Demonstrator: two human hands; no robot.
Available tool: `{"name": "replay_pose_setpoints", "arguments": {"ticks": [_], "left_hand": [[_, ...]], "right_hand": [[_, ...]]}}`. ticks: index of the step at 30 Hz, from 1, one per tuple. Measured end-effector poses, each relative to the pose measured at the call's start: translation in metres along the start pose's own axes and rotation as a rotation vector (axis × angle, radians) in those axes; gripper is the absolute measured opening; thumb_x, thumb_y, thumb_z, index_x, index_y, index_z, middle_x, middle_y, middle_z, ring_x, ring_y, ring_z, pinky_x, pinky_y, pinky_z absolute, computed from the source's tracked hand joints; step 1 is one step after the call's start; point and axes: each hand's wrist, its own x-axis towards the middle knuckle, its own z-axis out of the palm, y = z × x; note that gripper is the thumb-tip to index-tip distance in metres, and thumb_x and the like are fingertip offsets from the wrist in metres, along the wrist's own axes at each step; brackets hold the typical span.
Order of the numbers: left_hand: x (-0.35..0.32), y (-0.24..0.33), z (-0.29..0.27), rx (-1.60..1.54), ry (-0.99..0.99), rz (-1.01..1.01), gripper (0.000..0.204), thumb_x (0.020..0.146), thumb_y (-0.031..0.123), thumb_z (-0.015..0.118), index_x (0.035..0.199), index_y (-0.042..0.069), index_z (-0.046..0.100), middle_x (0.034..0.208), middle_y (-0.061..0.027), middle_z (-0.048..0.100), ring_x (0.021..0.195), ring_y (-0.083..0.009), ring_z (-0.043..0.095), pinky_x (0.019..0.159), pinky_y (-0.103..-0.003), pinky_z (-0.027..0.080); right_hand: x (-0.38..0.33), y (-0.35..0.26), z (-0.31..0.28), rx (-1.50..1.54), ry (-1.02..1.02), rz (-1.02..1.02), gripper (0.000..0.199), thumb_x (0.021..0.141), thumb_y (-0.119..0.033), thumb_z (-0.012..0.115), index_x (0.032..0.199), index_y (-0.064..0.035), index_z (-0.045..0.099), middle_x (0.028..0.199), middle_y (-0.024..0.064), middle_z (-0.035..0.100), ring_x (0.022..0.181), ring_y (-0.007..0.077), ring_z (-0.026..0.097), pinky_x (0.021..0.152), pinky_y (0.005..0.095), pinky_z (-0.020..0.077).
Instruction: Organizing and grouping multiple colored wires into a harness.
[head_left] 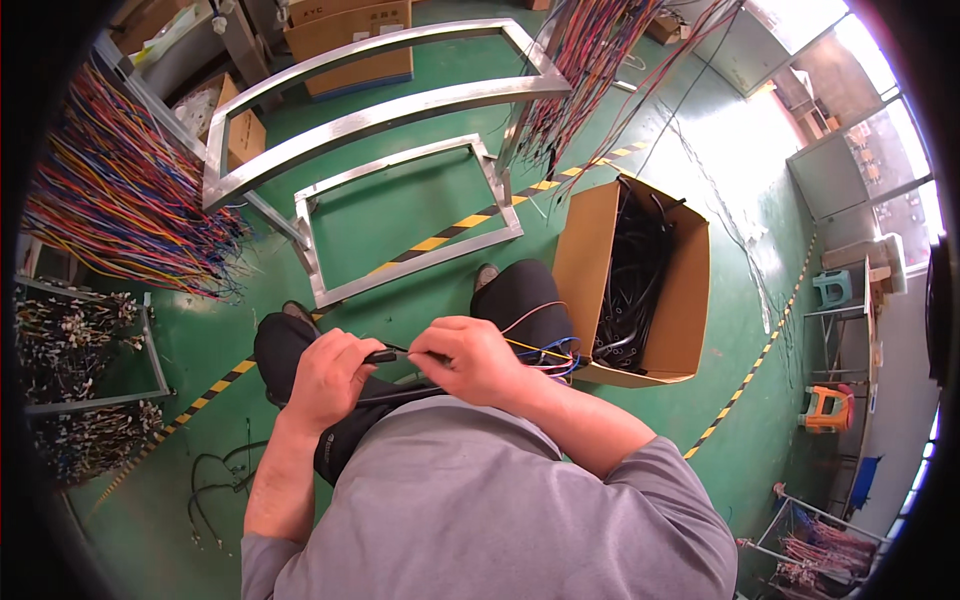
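Note:
My left hand [330,375] grips a black sleeve tube [383,355] over my lap. My right hand [475,360] pinches the tube's other side close to the left hand, and it also holds a bundle of thin coloured wires [548,352] that loop out to the right over my knee. A black cable [395,397] runs below both hands across my dark trousers. The two hands almost touch.
An open cardboard box [680,320] holding black tubes stands at my right knee. Metal frames [400,100] lie on the green floor ahead. Hanging coloured wire bundles [120,200] fill the left, with more [590,60] at the top. Loose black cables [215,490] lie lower left.

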Motion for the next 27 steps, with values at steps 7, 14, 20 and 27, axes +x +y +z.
{"name": "replay_pose_setpoints", "arguments": {"ticks": [7, 14, 20, 27], "left_hand": [[-0.001, -0.004, 0.000, -0.012, -0.006, 0.003, 0.024, 0.087, 0.010, 0.075, 0.111, 0.006, 0.070, 0.088, -0.0121, 0.065, 0.082, -0.0358, 0.061, 0.073, -0.046, 0.050], [0.001, -0.001, 0.005, -0.001, -0.028, 0.011, 0.023, 0.088, 0.010, 0.074, 0.110, 0.005, 0.070, 0.088, -0.0116, 0.065, 0.082, -0.0360, 0.061, 0.072, -0.046, 0.050], [0.002, -0.005, -0.001, 0.045, 0.003, -0.007, 0.030, 0.081, 0.005, 0.078, 0.110, 0.008, 0.070, 0.086, -0.0093, 0.062, 0.081, -0.0326, 0.061, 0.072, -0.044, 0.052], [-0.004, -0.002, 0.008, -0.002, -0.041, -0.004, 0.028, 0.082, 0.005, 0.077, 0.110, 0.006, 0.070, 0.089, -0.0123, 0.065, 0.084, -0.0366, 0.062, 0.074, -0.047, 0.051]], "right_hand": [[0.001, -0.002, -0.004, -0.028, -0.105, 0.114, 0.012, 0.092, -0.015, 0.076, 0.093, -0.0049, 0.070, 0.086, 0.0115, 0.070, 0.082, 0.0351, 0.070, 0.071, 0.0458, 0.0556], [0.002, -0.002, 0.000, -0.039, -0.134, 0.085, 0.010, 0.093, -0.015, 0.074, 0.095, -0.0051, 0.070, 0.087, 0.0118, 0.071, 0.082, 0.0366, 0.070, 0.073, 0.0468, 0.0559], [0.001, 0.010, -0.013, 0.006, -0.097, 0.213, 0.011, 0.093, -0.013, 0.077, 0.096, -0.0040, 0.071, 0.086, 0.0116, 0.071, 0.078, 0.0320, 0.071, 0.070, 0.0429, 0.0563], [0.000, 0.003, 0.004, 0.009, -0.167, 0.116, 0.014, 0.092, -0.013, 0.079, 0.100, -0.0032, 0.072, 0.087, 0.0115, 0.071, 0.081, 0.0301, 0.072, 0.072, 0.0415, 0.0571]]}}
